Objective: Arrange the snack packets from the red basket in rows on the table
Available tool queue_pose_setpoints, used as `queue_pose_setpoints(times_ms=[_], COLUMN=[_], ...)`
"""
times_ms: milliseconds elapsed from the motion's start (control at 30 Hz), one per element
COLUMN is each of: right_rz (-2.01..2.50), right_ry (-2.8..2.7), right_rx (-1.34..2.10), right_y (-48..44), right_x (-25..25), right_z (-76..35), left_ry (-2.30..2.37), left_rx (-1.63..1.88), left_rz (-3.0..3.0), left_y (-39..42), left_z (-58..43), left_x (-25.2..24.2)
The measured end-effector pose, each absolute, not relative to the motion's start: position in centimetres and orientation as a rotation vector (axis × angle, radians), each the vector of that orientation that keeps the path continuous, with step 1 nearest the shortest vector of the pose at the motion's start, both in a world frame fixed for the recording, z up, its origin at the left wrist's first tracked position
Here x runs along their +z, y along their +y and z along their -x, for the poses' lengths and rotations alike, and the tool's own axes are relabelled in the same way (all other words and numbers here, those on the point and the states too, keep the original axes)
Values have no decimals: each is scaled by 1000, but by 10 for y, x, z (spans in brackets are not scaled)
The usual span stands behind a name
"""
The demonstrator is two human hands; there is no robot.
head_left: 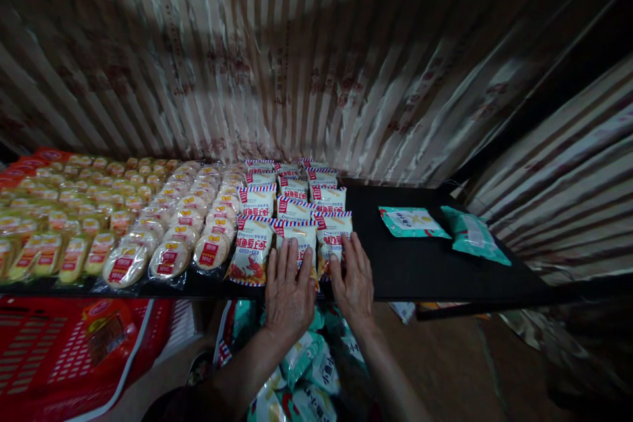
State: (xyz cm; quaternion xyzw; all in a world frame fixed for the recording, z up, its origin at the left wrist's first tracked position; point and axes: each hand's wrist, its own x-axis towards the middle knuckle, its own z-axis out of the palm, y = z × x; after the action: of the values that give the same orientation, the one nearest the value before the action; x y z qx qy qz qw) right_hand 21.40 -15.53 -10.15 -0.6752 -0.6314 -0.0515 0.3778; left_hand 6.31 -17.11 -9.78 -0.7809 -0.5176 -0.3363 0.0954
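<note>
A glossy, striped fabric backdrop (297, 46) is spread across the whole upper half of the frame. Below it, a flat black tabletop (425, 267) is stretched from the left edge to the right of centre.

The left part of the tabletop is covered by rows of small yellow-labelled snack packets (49, 224). Toward the centre, these are followed by rows of round pale cakes in clear wrappers with red-and-yellow labels (171, 241). At the centre of the frame, white snack packets with red-and-blue striped top edges (293, 206) are laid out in three columns.

A red slotted plastic basket (44, 362) is seen in the lower left corner, below the table edge. At the lower centre, a heap of teal-and-white packets (304, 369) is seen between the forearms. Two flat teal packets (413, 222) are laid side by side on the right part of the tabletop, well apart from the white block.

The left hand (289, 290) is laid flat and palm down on the middle front packet (302, 237) of the white block, with the fingers stretched out. The right hand (352, 277) is laid the same way on the right front packet (332, 232). Neither hand is closed around anything, and the two are held just beside each other without touching.
</note>
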Motion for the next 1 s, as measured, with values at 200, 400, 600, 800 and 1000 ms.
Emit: queue_pose_setpoints(times_ms=[200,400,600,800,1000], right_rz=[1769,1699,1707,1694,1578], right_ry=[-1625,-1677,-1679,-1679,-1668], right_rx=[-216,-321,-309,-298,-309], right_y=[-157,-161,-166,-175,-194], right_x=[-99,-98,-99,-97,-91], right_z=[-210,-208,-206,-209,-215], left_ry=[-1574,-1568,-1540,-1559,-1552], left_rx=[-971,-997,-1020,-1083,-1227], left_rz=[2338,2325,2363,2253,2157], left_y=[-169,-171,-176,-180,-208], left_z=[-64,-61,-48,-19,7], left_x=[-102,-99,-98,-95,-92])
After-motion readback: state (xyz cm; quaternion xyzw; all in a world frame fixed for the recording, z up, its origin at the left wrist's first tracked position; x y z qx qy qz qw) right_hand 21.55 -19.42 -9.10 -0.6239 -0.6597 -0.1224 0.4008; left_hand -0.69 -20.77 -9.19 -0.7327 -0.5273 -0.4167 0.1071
